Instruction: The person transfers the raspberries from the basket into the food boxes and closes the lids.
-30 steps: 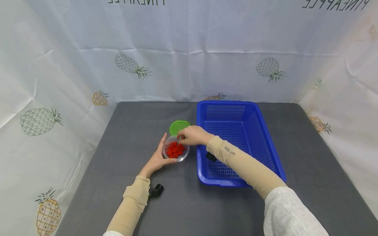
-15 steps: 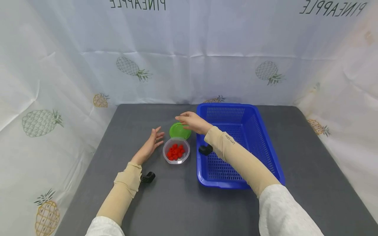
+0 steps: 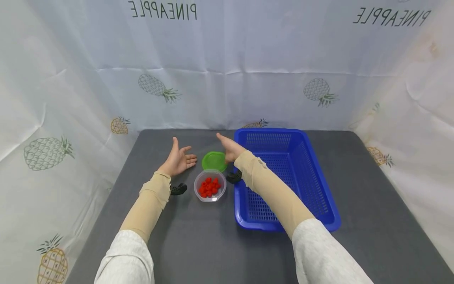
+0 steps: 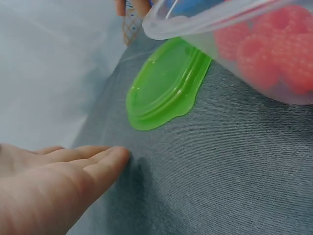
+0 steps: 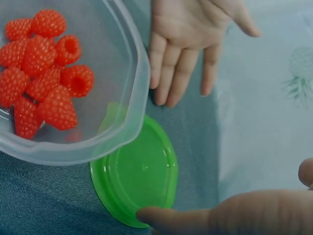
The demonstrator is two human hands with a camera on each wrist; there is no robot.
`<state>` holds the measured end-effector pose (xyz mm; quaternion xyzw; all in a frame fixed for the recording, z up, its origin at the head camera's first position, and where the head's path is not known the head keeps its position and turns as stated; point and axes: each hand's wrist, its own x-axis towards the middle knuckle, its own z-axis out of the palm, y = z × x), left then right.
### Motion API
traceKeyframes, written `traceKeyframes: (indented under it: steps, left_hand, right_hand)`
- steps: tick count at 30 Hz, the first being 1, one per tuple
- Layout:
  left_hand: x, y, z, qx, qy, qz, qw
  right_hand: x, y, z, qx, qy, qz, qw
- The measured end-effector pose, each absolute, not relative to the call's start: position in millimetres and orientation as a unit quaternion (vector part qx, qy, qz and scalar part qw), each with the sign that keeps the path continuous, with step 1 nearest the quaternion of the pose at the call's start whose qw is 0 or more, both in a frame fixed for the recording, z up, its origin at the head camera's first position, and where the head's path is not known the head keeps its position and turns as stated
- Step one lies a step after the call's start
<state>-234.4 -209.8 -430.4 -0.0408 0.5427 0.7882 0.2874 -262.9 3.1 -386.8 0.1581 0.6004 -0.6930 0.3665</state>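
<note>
A clear plastic tub (image 3: 200, 195) holding several red raspberries (image 5: 39, 56) stands on the table between my forearms. Just behind it lies a green lid (image 3: 213, 161), flat on the cloth. My left hand (image 3: 178, 161) is left of the lid with its fingers straight and spread, thumb raised, holding nothing. In the left wrist view, that hand's fingers point toward the lid (image 4: 166, 83), apart from it. My right hand (image 3: 232, 147) is at the lid's right side with fingers extended and nothing held. The right wrist view has its fingertips overlapping the lid's edge.
A blue plastic basket (image 3: 242, 209) with perforated walls stands to the right, under my right forearm. Dark grey cloth (image 3: 220, 252) covers the table. A white curtain (image 3: 227, 51) with pineapple prints hangs behind and at the sides.
Both hands have come away from the tub. My left hand let go of its side and moved left and back; my right hand left the raspberries and moved back beside the lid.
</note>
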Motion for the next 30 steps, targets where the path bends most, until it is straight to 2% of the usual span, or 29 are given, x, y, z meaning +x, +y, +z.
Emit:
traceKeyframes:
  steps: [12,24,30]
  left_hand:
    - [-244,-200,-425,-0.043,0.576,0.752,0.318]
    - [-248,-199,-433,-0.091,0.551,0.776,0.294]
    - [-245,-194,-435,-0.106,0.568,0.773,0.264]
  right_hand:
    - [-262,-14,-401,0.139,0.665,-0.634,0.371]
    - [-266,-14,-404,0.157,0.667,-0.641,0.345]
    - [-267,-14,-408,0.155,0.646,-0.669,0.333]
